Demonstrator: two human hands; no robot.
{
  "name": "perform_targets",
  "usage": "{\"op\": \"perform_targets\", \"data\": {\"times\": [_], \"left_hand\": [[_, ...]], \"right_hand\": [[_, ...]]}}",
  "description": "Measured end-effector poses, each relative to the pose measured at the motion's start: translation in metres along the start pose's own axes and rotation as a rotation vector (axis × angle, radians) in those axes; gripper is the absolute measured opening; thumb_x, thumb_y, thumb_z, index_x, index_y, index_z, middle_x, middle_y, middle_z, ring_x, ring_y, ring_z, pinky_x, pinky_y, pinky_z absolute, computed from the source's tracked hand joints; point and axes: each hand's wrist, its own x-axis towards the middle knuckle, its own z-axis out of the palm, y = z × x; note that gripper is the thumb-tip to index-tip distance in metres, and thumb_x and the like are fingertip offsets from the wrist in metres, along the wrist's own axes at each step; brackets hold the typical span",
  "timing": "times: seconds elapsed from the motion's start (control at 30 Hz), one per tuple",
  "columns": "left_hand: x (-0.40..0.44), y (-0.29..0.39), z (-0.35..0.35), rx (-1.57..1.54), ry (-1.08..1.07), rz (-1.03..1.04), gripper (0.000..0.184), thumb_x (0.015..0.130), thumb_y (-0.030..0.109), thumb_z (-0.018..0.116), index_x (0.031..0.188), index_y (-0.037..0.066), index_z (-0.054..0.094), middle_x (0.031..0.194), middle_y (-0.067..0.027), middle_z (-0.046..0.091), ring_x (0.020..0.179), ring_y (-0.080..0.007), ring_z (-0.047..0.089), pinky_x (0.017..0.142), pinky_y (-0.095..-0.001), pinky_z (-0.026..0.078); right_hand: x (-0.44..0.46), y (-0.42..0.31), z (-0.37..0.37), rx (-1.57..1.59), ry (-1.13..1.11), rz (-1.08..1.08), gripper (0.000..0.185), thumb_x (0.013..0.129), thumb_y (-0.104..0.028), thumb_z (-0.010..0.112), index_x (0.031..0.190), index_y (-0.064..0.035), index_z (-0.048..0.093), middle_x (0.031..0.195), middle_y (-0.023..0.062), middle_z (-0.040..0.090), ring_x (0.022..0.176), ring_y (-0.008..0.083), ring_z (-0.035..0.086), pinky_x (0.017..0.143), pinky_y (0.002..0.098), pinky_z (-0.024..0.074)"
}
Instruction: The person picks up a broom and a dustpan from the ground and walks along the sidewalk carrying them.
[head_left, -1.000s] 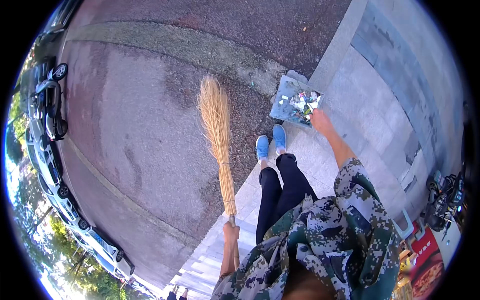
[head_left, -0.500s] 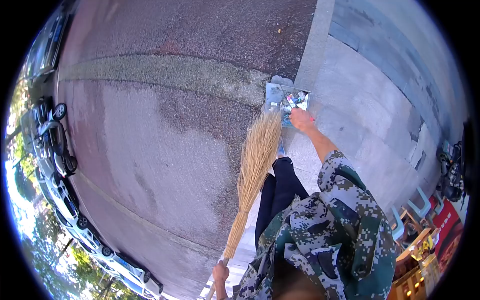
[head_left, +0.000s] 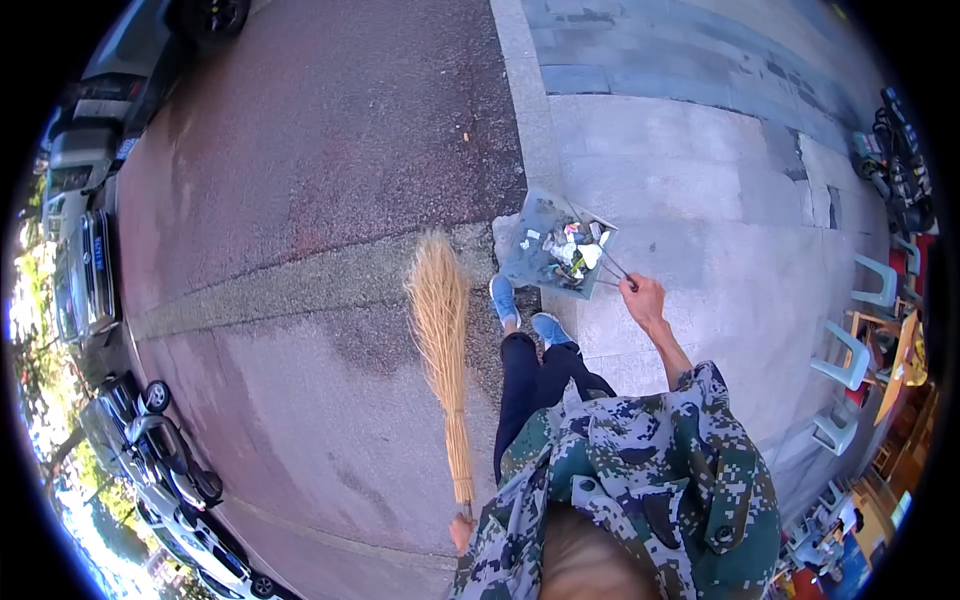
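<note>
The left hand (head_left: 461,532) is closed on the handle of a straw broom (head_left: 440,330), just below the bound part of the straw; the individual fingers are too small to assess. The broom points away from the wearer, its bristles fanned over the dark asphalt (head_left: 300,200) to the left of the blue shoes (head_left: 503,298). Whether the bristle tips touch the surface cannot be determined. The right hand (head_left: 645,302) is closed in a narrow grip on the dark handle of a dustpan (head_left: 527,262), with thin metal rods running from the grip to the pan. The dustpan is located beyond the shoes, above the boundary between the asphalt and the pale paving (head_left: 660,180); whether it rests on the ground or is raised cannot be told. It contains mixed litter (head_left: 580,252), including white, pink and yellow-green pieces, gathered mainly toward the handle side. The broom and dustpan are apart, one to each side of the feet. The wearer has a camouflage jacket (head_left: 620,450) and dark trousers (head_left: 530,385). Parked cars (head_left: 88,265) and a scooter (head_left: 170,450) line the left side; pale blue-green stools (head_left: 845,357) and motorcycles (head_left: 900,165) are noted at the right.
</note>
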Motion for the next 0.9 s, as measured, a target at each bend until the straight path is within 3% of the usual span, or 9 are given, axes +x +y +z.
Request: {"op": "perform_targets", "data": {"times": [0.1, 0.27, 0.33, 0.4, 0.67, 0.73, 0.77, 0.83, 0.9], "left_hand": [[0.090, 0.090, -0.040, -0.004, 0.069, 0.121, 0.023, 0.060, 0.011, 0.059, 0.076, -0.005, 0.055, 0.064, -0.0216, 0.058, 0.062, -0.0354, 0.058, 0.057, -0.0410, 0.046], [0.170, 0.214, -0.104, -0.155, -0.085, 0.122, 0.012, 0.060, 0.005, 0.058, 0.065, -0.005, 0.052, 0.053, -0.0143, 0.054, 0.044, -0.0231, 0.055, 0.041, -0.0353, 0.043], [0.190, 0.270, -0.132, -0.360, -0.113, 0.219, 0.007, 0.061, 0.000, 0.055, 0.060, -0.002, 0.048, 0.047, -0.0083, 0.049, 0.035, -0.0146, 0.047, 0.031, -0.0296, 0.037], [0.214, 0.291, -0.159, -0.389, -0.216, 0.221, 0.009, 0.061, -0.001, 0.055, 0.058, 0.000, 0.046, 0.046, -0.0065, 0.047, 0.035, -0.0134, 0.046, 0.029, -0.0282, 0.035], [0.274, 0.355, -0.209, -0.136, -0.091, 0.311, 0.011, 0.065, 0.003, 0.054, 0.063, -0.007, 0.049, 0.053, -0.0140, 0.053, 0.040, -0.0189, 0.052, 0.032, -0.0318, 0.041], [0.289, 0.380, -0.189, 0.061, 0.038, 0.346, 0.016, 0.066, 0.005, 0.053, 0.064, -0.010, 0.051, 0.058, -0.0215, 0.056, 0.048, -0.0297, 0.058, 0.040, -0.0385, 0.046], [0.301, 0.377, -0.173, 0.068, 0.046, 0.343, 0.016, 0.066, 0.005, 0.053, 0.064, -0.010, 0.051, 0.058, -0.0215, 0.056, 0.048, -0.0297, 0.058, 0.040, -0.0385, 0.046], [0.314, 0.364, -0.141, 0.305, 0.004, 0.589, 0.013, 0.067, 0.003, 0.049, 0.058, -0.007, 0.051, 0.050, -0.0189, 0.052, 0.045, -0.0280, 0.056, 0.039, -0.0374, 0.044], [0.275, 0.332, -0.133, 0.559, -0.002, 0.751, 0.014, 0.065, 0.007, 0.052, 0.062, -0.007, 0.052, 0.056, -0.0231, 0.054, 0.055, -0.0368, 0.057, 0.050, -0.0414, 0.046]], "right_hand": [[0.072, 0.000, 0.001, 0.021, 0.159, 0.112, 0.029, 0.072, -0.030, 0.050, 0.071, -0.0031, 0.062, 0.064, 0.0178, 0.058, 0.063, 0.0363, 0.057, 0.056, 0.0405, 0.0438], [0.117, 0.022, -0.051, 0.064, 0.204, 0.347, 0.030, 0.074, -0.030, 0.050, 0.074, -0.0021, 0.061, 0.069, 0.0181, 0.059, 0.067, 0.0330, 0.058, 0.060, 0.0390, 0.0437], [0.139, 0.022, -0.069, 0.108, 0.175, 0.353, 0.033, 0.075, -0.031, 0.051, 0.078, 0.0004, 0.060, 0.073, 0.0198, 0.059, 0.071, 0.0347, 0.058, 0.063, 0.0408, 0.0433], [0.140, 0.022, -0.075, 0.021, 0.083, 0.309, 0.035, 0.076, -0.032, 0.052, 0.081, 0.0020, 0.059, 0.075, 0.0218, 0.059, 0.073, 0.0361, 0.057, 0.064, 0.0414, 0.0435], [0.137, 0.022, -0.018, -0.159, 0.010, 0.263, 0.028, 0.078, -0.023, 0.054, 0.079, 0.0045, 0.055, 0.076, 0.0254, 0.057, 0.075, 0.0395, 0.055, 0.065, 0.0455, 0.0434], [0.144, 0.032, 0.001, -0.187, 0.006, 0.203, 0.028, 0.078, -0.023, 0.053, 0.079, 0.0051, 0.054, 0.077, 0.0267, 0.057, 0.076, 0.0410, 0.056, 0.066, 0.0460, 0.0448], [0.152, 0.039, 0.008, -0.174, -0.018, 0.217, 0.027, 0.078, -0.022, 0.053, 0.080, 0.0048, 0.053, 0.076, 0.0265, 0.057, 0.075, 0.0407, 0.056, 0.065, 0.0460, 0.0453], [0.156, 0.050, 0.021, -0.161, -0.028, 0.232, 0.027, 0.078, -0.022, 0.054, 0.081, 0.0044, 0.053, 0.076, 0.0261, 0.057, 0.075, 0.0402, 0.056, 0.065, 0.0459, 0.0454], [0.164, 0.058, 0.022, -0.140, -0.032, 0.257, 0.025, 0.078, -0.021, 0.053, 0.082, 0.0034, 0.053, 0.076, 0.0247, 0.057, 0.075, 0.0388, 0.057, 0.065, 0.0454, 0.0457]]}}
